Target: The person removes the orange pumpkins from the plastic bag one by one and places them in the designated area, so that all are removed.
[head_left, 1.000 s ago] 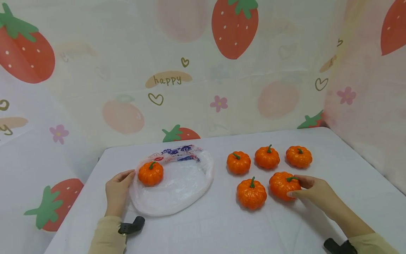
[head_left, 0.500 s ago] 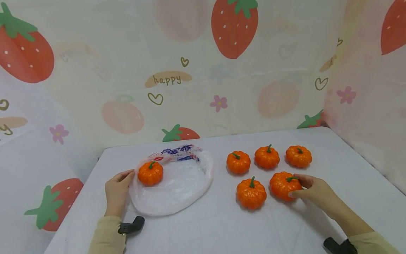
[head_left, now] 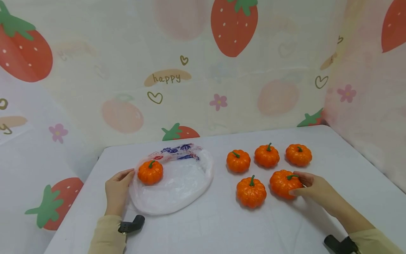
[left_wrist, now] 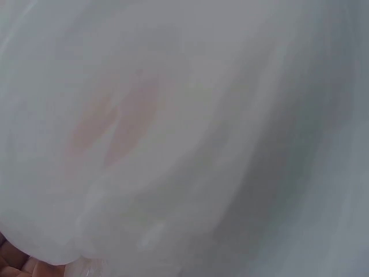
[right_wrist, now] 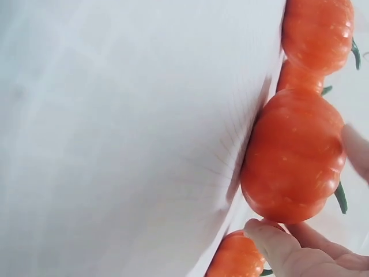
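Note:
My left hand (head_left: 116, 190) pinches the left edge of a clear plastic bag (head_left: 180, 192), whose opened mouth forms a round rim on the table. One small orange pumpkin (head_left: 150, 172) with a green stem sits inside the rim, near that hand. The left wrist view is filled by the cloudy bag (left_wrist: 173, 190), with some fingers at its lower left corner. To the right, my right hand (head_left: 320, 192) holds another pumpkin (head_left: 283, 185) by its right side, thumb in front and fingers behind. In the right wrist view, fingertips flank this pumpkin (right_wrist: 294, 156), which sits low at the tablecloth.
Close left of the held pumpkin stands another pumpkin (head_left: 251, 193). Behind them, a back row has a left pumpkin (head_left: 238, 161), a middle pumpkin (head_left: 266, 156) and a right pumpkin (head_left: 299, 155). A white cloth covers the table (head_left: 222, 229); a strawberry-print curtain (head_left: 190, 35) hangs behind.
The head view has shifted slightly. My right hand still holds the same pumpkin, and the left hand stays at the bag's edge; the pumpkins stay in place.

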Demonstrator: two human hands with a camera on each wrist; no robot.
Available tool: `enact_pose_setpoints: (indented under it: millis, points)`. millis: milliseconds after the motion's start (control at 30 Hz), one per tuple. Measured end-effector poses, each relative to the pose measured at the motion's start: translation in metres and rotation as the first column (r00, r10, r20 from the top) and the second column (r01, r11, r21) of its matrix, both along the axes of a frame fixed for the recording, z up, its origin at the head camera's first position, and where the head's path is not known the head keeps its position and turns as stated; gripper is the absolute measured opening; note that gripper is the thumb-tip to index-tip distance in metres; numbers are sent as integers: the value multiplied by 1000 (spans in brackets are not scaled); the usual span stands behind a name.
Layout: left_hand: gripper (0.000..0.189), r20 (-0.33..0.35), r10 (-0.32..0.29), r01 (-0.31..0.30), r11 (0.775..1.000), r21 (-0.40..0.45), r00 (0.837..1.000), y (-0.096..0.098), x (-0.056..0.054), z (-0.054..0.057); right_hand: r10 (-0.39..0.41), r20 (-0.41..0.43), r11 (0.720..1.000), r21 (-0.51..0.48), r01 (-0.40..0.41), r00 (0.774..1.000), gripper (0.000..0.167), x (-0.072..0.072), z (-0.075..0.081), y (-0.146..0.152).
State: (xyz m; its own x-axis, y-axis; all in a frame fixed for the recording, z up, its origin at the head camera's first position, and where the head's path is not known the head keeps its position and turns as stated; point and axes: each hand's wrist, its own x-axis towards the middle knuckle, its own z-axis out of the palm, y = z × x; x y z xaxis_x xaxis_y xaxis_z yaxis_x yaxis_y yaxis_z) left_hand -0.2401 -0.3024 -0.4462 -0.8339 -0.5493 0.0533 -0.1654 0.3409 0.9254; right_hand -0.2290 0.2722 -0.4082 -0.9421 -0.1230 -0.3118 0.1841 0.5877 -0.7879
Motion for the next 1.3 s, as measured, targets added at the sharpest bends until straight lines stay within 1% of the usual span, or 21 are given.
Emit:
enact_pose_setpoints:
  millis: [67, 167, 267, 367, 433, 533, 667, 700, 800, 900, 967, 1033, 1100, 1167, 1200, 1267, 1300]
  points:
    - [40, -4, 4, -4, 1000, -5, 1000, 0, -1, 0, 1, -4, 1000, 3, -1, 1000, 92, 0, 1, 1]
    - [40, -6, 5, -5, 1000, -13, 1000, 0, -1, 0, -22, -24, 1000, 11, 22, 999, 95, 2, 6, 1]
    - [41, -2, -2, 2, 1000, -11, 1000, 0, 0, 0, -59, -110, 998, 8, 61, 992, 95, 7, 14, -1]
    - [43, 6, -9, 9, 1000, -1, 1000, 1, 1, 0, -95, -215, 995, -32, 90, 972, 92, 11, 25, -11]
    - [44, 10, -15, 15, 1000, 6, 1000, 1, 1, 0, -115, -265, 993, -57, 103, 957, 89, 15, 35, -23]
    - [45, 12, -21, 21, 1000, 12, 1000, 0, 1, 1, -114, -309, 989, -125, 78, 944, 84, 20, 48, -46]
    - [45, 16, -24, 24, 1000, 17, 1000, 0, 1, 0, -71, -331, 976, -218, -3, 941, 82, 25, 58, -82]
    - [44, 20, -24, 24, 1000, 19, 1000, 0, 1, 0, -57, -336, 969, -246, -29, 940, 81, 26, 59, -91]
    - [44, 32, -24, 23, 1000, 20, 999, 0, 1, 0, -14, -344, 954, -286, -90, 939, 78, 25, 59, -117]
    - [45, 38, -25, 24, 999, 22, 999, 0, 2, 1, 21, -334, 937, -321, -135, 942, 79, 18, 55, -142]
    - [46, 36, -25, 24, 999, 22, 999, 0, 2, 1, 34, -321, 936, -322, -143, 947, 81, 11, 52, -157]
    - [46, 28, -25, 24, 999, 26, 999, 0, 2, 1, 40, -310, 943, -302, -138, 950, 83, 5, 48, -171]
    - [46, 21, -24, 24, 999, 27, 999, 0, 1, 1, 48, -304, 936, -318, -149, 951, 82, 0, 45, -185]
    - [46, 15, -27, 27, 999, 28, 1000, 0, 2, 1, 59, -303, 926, -339, -165, 951, 82, -2, 43, -197]
    - [46, 12, -27, 26, 999, 28, 1000, 0, 2, 2, 64, -301, 919, -354, -174, 951, 82, -2, 42, -204]
    - [45, 10, -24, 23, 999, 24, 1000, 1, 2, 2, 72, -294, 895, -403, -192, 953, 83, -4, 41, -217]
    - [45, 11, -22, 22, 999, 26, 1000, 1, 2, 3, 72, -291, 892, -409, -192, 954, 83, -5, 41, -223]
